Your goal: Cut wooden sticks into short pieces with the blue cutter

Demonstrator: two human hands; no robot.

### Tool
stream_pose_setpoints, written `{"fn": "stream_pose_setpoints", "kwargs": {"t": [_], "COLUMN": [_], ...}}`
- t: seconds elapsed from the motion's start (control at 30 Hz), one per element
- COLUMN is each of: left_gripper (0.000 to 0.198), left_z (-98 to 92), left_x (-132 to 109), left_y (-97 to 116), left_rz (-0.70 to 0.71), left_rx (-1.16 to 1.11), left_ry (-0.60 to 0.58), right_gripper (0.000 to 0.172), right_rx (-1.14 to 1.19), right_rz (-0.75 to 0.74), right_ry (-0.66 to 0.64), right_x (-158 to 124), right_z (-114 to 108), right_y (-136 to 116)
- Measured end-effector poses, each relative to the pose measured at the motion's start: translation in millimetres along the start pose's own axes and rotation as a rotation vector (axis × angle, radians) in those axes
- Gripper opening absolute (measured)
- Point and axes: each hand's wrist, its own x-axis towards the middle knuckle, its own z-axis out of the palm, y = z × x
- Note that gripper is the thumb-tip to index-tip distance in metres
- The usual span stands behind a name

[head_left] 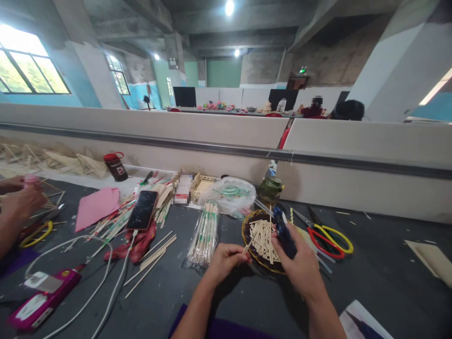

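Note:
My left hand (229,260) pinches a short wooden stick (250,245) at the near left rim of a round basket. In my right hand (300,259) is a dark blue tool (284,234), which looks like a glue gun; its working end is not clear. The basket (247,221) has a yellow woven rim and holds many short wooden sticks (261,238). A plastic-wrapped bundle of sticks (205,233) lies left of it. Just right of my right hand are clear rods (325,264) and scissors with red and yellow handles (326,242).
A phone (142,210) on a white cable rests at left, near loose sticks (151,259) and a magenta power strip (45,301). Behind stand a plastic bag (229,190), a green jar (271,189) and a red-lidded bottle (116,167). Another person's hands (17,207) work at far left.

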Motion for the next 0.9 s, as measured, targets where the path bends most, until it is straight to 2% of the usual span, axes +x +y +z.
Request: {"fn": "stream_pose_setpoints", "kwargs": {"t": [0.17, 0.27, 0.47, 0.6, 0.73, 0.9], "left_gripper": [0.032, 0.034, 0.038, 0.040, 0.040, 0.040], "left_z": [-0.5, -1.6, -2.4, -3.0, -6.3, -9.9], "left_x": [0.6, -0.5, -3.0, -3.1, -1.6, 1.9], "left_y": [1.7, 5.3, 11.7, 12.4, 11.7, 7.8], "left_rz": [-0.066, -0.114, -0.175, -0.188, -0.202, -0.221], "left_rx": [-0.171, -0.275, -0.319, -0.317, -0.336, -0.355], "left_ry": [0.092, 0.138, 0.183, 0.218, 0.257, 0.309], "right_gripper": [0.041, 0.045, 0.044, 0.044, 0.046, 0.038], "right_rx": [-0.197, -0.275, -0.262, -0.191, -0.232, -0.428], "right_rz": [-0.142, -0.168, 0.002, 0.097, 0.138, 0.114], "right_ry": [-0.010, -0.027, -0.090, -0.288, -0.301, -0.321], "right_x": [-0.4, -0.6, -0.1, -4.8, -27.6, -79.7], "right_z": [-5.0, -6.2, -6.3, -5.1, 9.7, 39.0], "right_y": [10.8, 20.0, 19.0, 6.9, 3.8, 15.1]}}
